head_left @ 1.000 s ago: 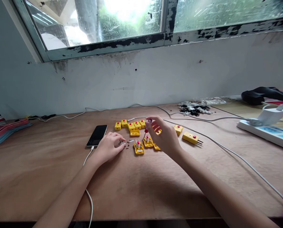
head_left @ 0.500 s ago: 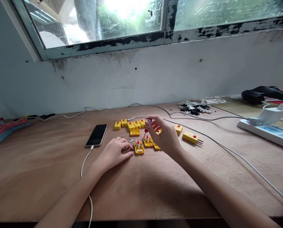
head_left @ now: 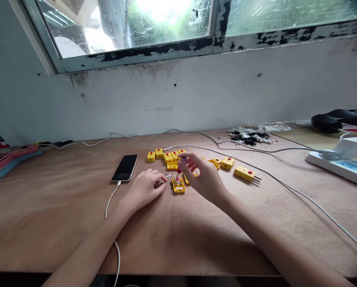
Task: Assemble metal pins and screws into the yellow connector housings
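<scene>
Yellow connector housing (head_left: 178, 186) (pins (head_left: 177, 178) inside) sits between curled left hand (head_left: 144, 190) and right hand (head_left: 204, 177) pinching a purple bit (head_left: 183, 158).

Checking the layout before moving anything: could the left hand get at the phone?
Probably yes. The left hand lies close beside the black smartphone, with only the wooden desk between them, and the white charging cable runs off the phone's near end, away from that gap.

The head camera looks forward and down from above and behind the left hand (head_left: 144, 190) and right hand (head_left: 204, 179), toward the wooden table (head_left: 46, 227) and wall (head_left: 178, 103) beyond them.
</scene>
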A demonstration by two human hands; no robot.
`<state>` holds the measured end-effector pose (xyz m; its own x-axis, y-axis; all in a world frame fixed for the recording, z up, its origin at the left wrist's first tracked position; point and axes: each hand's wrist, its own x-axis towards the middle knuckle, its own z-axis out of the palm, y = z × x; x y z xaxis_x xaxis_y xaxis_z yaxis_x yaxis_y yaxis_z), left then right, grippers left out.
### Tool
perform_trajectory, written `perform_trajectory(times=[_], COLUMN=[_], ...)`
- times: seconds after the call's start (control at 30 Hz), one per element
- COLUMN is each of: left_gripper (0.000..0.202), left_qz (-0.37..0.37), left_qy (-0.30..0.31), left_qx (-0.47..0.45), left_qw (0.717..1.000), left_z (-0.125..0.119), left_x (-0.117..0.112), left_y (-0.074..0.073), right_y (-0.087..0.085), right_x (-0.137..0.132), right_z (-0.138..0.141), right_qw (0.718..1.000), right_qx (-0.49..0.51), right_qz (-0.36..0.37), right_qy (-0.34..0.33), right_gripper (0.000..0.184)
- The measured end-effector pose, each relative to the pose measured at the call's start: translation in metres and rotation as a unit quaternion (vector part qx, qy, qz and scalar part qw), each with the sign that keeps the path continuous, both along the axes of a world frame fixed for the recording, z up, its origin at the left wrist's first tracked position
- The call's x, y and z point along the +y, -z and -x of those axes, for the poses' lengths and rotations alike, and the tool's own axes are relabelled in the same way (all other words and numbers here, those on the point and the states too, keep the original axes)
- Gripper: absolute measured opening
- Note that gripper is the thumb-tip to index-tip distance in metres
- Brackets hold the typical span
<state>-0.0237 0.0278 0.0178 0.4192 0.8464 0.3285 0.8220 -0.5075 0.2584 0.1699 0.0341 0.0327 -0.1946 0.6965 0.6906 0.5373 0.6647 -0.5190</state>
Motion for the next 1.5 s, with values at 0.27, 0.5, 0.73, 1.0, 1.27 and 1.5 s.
perform_trajectory(times=[0.27,0.5,0.73,1.0,1.27,1.5], left_gripper=[0.015,0.015,0.016,0.010,0.014,0.017], left_qz=[0.015,0.011,0.041,0.065,0.074,0.114], left_qy=[0.015,0.004,0.009,0.022,0.011,0.001], left_qx=[0.006,0.000,-0.063,-0.099,-0.130,-0.147], left_qw=[1.000,1.000,0.997,0.993,0.989,0.982], left_z=[-0.001,0.000,-0.004,-0.015,-0.022,-0.024], left_x=[0.001,0.002,-0.002,-0.004,-0.003,0.000], left_y=[0.003,0.003,0.001,0.003,0.006,0.012], right_y=[0.002,0.003,-0.004,-0.006,-0.009,-0.010], right_x=[-0.004,-0.004,-0.003,-0.002,0.000,-0.001], right_z=[0.005,0.005,-0.001,-0.003,-0.007,-0.006], right_qw=[0.999,0.998,0.998,0.996,0.996,0.998], right_qx=[0.000,-0.024,0.043,0.082,0.078,0.059], right_qz=[-0.044,-0.059,-0.046,-0.036,-0.038,-0.015], right_qy=[-0.024,-0.019,-0.005,0.000,0.015,0.012], right_gripper=[0.019,0.019,0.020,0.021,0.021,0.024])
